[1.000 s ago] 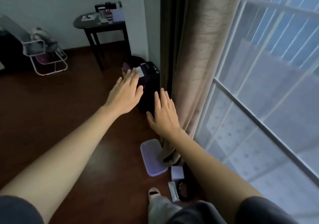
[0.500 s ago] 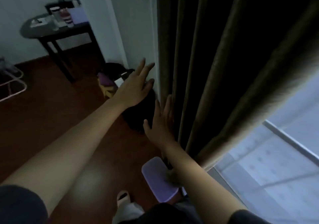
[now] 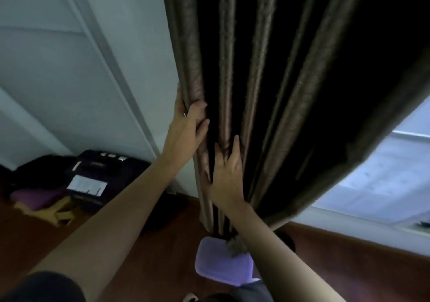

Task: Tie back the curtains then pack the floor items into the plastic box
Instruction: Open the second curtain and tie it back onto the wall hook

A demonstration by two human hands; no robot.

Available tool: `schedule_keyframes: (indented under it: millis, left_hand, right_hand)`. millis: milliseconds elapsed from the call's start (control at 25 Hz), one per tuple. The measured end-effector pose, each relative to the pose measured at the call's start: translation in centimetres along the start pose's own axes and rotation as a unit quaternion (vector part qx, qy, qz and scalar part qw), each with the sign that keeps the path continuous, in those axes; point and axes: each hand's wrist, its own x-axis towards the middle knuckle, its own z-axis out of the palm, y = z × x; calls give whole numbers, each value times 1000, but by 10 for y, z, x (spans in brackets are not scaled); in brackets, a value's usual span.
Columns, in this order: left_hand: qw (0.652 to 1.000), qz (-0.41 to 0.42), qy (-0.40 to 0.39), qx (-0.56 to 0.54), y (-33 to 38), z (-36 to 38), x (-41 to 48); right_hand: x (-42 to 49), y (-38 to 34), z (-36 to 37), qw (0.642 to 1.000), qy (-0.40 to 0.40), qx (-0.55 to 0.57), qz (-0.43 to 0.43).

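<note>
A dark brown pleated curtain hangs in front of me and fills the upper right of the view. My left hand grips the curtain's left edge fold, thumb in front and fingers wrapped behind it. Lower and to the right, my right hand presses on the middle folds, its fingers curling into a pleat. A lavender plastic lid lies on the wooden floor under the curtain hem, partly hidden by my right forearm.
A black bag with a white label sits on the floor against the pale wall at left, next to purple and tan items. A bright window shows at right beyond the curtain. Brown floor spreads below.
Both hands rose from hovering over the floor and bag to the curtain. My left hand closed on its left edge and my right pressed into the folds. The view moved closer and tilted up.
</note>
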Motion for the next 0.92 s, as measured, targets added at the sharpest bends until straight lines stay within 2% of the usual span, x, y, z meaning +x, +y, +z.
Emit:
schedule_keyframes:
  millis: [80,240,360,520,640,920]
  left_hand:
    - [999,38,-16,-5,-7,2,5]
    - [999,-8,-34,-32,-37,-7,19]
    - [984,42,-151,-86,-61,-17,25]
    - [983,-13,-161,-87,-83,-29,32]
    - [963,15,-240,-123,-77,-32,20]
    - [945,50,-314,-82,-39,-27,17]
  right_hand:
    - [8,-4,-8,1000,-9,-11,25]
    - [20,3,-20,998,-48,-29,19]
    - [13,8,-10,995,-87,-36,17]
    - [-7,10,17,991,-129,-26,10]
    - [-12,10,23,990,-133,-35,10]
    - [-10,3,29,986,-159,-52,-28]
